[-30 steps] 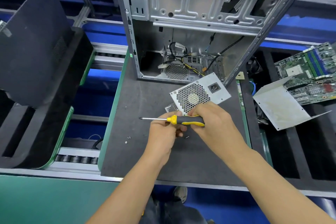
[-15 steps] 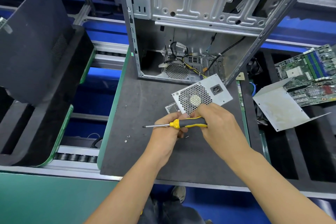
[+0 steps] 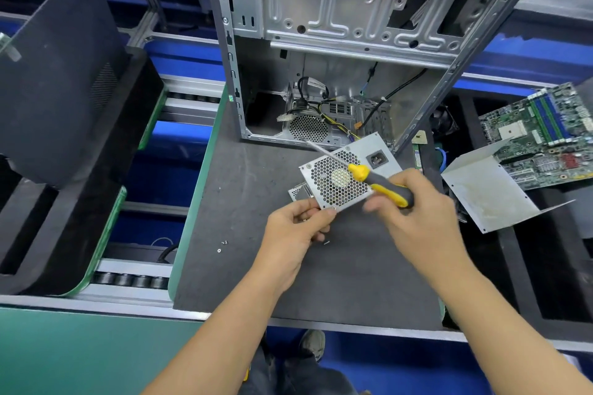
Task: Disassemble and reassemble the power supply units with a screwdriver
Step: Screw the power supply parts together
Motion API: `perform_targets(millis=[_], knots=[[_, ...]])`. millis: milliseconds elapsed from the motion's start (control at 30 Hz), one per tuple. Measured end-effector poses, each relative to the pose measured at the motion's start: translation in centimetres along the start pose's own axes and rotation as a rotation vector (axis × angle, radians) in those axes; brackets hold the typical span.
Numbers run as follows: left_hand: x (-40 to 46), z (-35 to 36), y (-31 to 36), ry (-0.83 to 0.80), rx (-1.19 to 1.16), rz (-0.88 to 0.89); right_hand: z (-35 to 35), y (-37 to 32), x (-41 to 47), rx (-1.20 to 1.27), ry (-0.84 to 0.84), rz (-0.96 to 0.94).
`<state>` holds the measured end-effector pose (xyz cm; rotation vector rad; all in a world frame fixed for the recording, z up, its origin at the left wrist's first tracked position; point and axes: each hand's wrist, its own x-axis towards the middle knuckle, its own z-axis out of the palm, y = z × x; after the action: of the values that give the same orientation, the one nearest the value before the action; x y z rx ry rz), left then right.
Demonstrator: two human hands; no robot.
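Note:
A silver power supply unit point(image 3: 333, 183) with a honeycomb fan grille and a black socket lies on the dark mat point(image 3: 244, 272) in front of the open computer case point(image 3: 337, 19). My right hand point(image 3: 420, 221) grips the yellow and grey handle of the screwdriver point(image 3: 375, 184). Its shaft slants up and left over the grille. My left hand point(image 3: 296, 231) is curled, with thumb and forefinger pinching at the near corner of the unit. Whether a screw sits between those fingers I cannot tell.
A second perforated unit point(image 3: 308, 130) with cables sits inside the case. Loose screws point(image 3: 222, 246) lie on the mat to the left, another one point(image 3: 326, 243) under my left hand. A bent metal cover point(image 3: 487, 192) and a motherboard point(image 3: 545, 135) lie at right, a black panel point(image 3: 61, 74) at left.
My left hand let go of the screwdriver and went to the unit's near corner. My right hand swung the screwdriver from level and pointing left to slanting up over the grille.

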<state>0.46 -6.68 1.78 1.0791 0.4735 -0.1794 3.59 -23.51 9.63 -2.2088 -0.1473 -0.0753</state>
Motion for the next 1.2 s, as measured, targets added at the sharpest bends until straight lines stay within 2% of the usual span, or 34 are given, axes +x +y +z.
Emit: perform_targets(millis=[100, 233, 300, 633, 933, 1033, 1200], knots=[[0.2, 0.0, -0.1, 0.025, -0.004, -0.015, -2.2, -0.1, 0.4, 0.139, 0.044, 0.022], [0.3, -0.1, -0.3, 0.025, -0.02, -0.02, -4.5, -0.1, 0.9, 0.241, -0.038, 0.043], [0.4, -0.1, -0.3, 0.027, -0.023, -0.02, -4.9, -0.2, 0.8, 0.22, -0.075, 0.025], [0.5, -0.1, -0.3, 0.027, -0.017, -0.02, -4.4, -1.2, 0.9, 0.176, -0.012, 0.017], [0.6, -0.2, -0.3, 0.035, -0.001, -0.022, -4.1, -1.6, 1.1, 0.105, -0.035, -0.008], [0.7, -0.2, -0.4, 0.033, 0.003, -0.024, -4.4, -2.2, 1.1, 0.051, -0.076, -0.072], [0.6, -0.5, -0.3, -0.006, -0.033, -0.055, -5.2, -5.8, 2.2, -0.216, -0.207, -0.311]])
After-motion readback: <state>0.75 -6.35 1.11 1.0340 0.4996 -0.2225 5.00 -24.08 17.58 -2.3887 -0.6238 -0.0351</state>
